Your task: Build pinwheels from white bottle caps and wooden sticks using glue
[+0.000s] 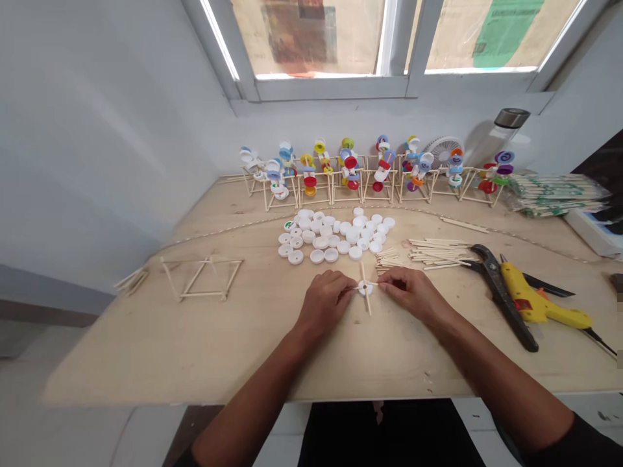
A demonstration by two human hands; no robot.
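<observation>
A white plastic bottle cap [365, 288] sits at the crossing of thin wooden sticks [366, 305] just above the plywood tabletop [146, 344]. My left hand [324, 301] pinches the stick assembly from the left side of the cap. My right hand [406, 288] grips it from the right, its fingertips close to the cap. Both hands hide the outer ends of the crosswise stick. Just beyond my hands lies a heap of white bottle caps [331, 235]. A small pile of short sticks [388, 261] rests near my right fingers.
To the right lie loose sticks [438, 253], black-handled shears [499, 292] and a yellow glue gun [533, 301]. A stick frame [202, 279] lies left. Several stick-and-cap models [365, 172] line the back, near a small fan [442, 152] and a bundled stick pack [555, 194].
</observation>
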